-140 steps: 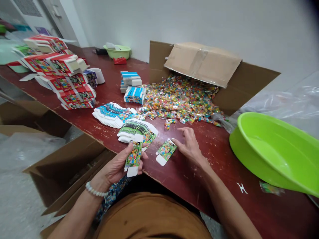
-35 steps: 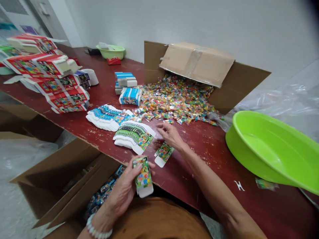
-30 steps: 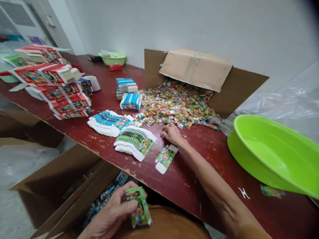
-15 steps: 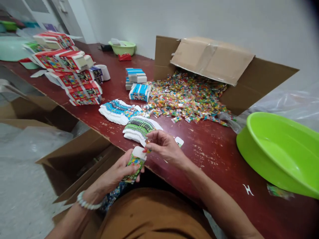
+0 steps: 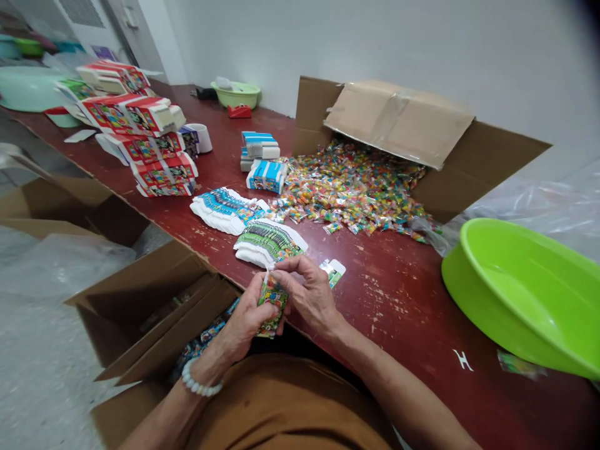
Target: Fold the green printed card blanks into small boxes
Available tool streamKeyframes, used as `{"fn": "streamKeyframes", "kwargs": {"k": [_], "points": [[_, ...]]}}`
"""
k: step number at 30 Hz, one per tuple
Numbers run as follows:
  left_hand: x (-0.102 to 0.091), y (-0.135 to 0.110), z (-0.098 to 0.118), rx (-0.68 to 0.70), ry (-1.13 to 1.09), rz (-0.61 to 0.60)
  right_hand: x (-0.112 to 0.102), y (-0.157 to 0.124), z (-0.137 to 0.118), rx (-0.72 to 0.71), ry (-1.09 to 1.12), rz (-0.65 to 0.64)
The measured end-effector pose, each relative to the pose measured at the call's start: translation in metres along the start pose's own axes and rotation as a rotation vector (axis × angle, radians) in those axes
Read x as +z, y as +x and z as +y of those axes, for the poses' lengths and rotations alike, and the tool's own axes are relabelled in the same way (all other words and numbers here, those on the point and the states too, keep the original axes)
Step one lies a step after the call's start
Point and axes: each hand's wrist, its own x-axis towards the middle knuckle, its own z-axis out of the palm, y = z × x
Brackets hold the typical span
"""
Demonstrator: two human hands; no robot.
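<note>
My left hand (image 5: 250,312) is wrapped round a small green printed candy box (image 5: 273,306), holding it upright and slightly tilted over the table's front edge. My right hand (image 5: 309,290) is at the box's open top, thumb and forefinger pinched together. A small wrapped candy packet (image 5: 272,282) shows at the opening beneath those fingers, partly hidden by them. Just beyond the hands, a fanned row of flat green boxes (image 5: 262,240) lies on the table, beside a row of blue ones (image 5: 222,209). One loose green box (image 5: 334,272) rests right of my right hand.
A heap of wrapped candies (image 5: 337,187) spills from a cardboard carton (image 5: 398,119). A lime-green basin (image 5: 487,300) stands at right. Bundled red boxes (image 5: 126,115) are stacked at left, blue bundles (image 5: 266,176) mid-table. Open cartons (image 5: 140,300) stand below the table edge.
My right hand has brought the candy packet down to the box's mouth. My left hand and the box have shifted right, and the two hands now meet.
</note>
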Motion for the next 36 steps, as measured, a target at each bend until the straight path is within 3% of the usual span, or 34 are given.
{"fn": "streamKeyframes", "kwargs": {"k": [3,8,13,15,21,24,27,36], "points": [[0.001,0.001,-0.003,0.024,-0.036,0.018,-0.005,0.0,0.005,-0.06,-0.139,0.008],[0.001,0.0,-0.002,-0.001,-0.027,-0.018,-0.007,0.01,0.012,-0.015,-0.051,0.024],[0.006,-0.001,0.004,-0.029,-0.118,0.002,-0.015,0.012,0.006,-0.294,-0.238,-0.04],[0.007,0.0,0.004,-0.034,-0.125,0.05,-0.019,0.01,0.003,-0.324,-0.242,-0.096],[0.004,0.007,0.002,-0.055,-0.028,0.118,-0.021,0.011,0.004,-0.068,-0.065,-0.226],[0.004,0.007,0.003,-0.054,-0.039,0.112,-0.019,0.014,0.006,-0.009,0.028,-0.258],[0.004,0.005,0.004,-0.068,-0.119,0.079,-0.016,0.016,0.006,-0.016,0.042,-0.233],[0.003,0.007,-0.002,-0.107,-0.236,0.076,-0.012,0.012,0.009,0.136,0.131,-0.093]]}}
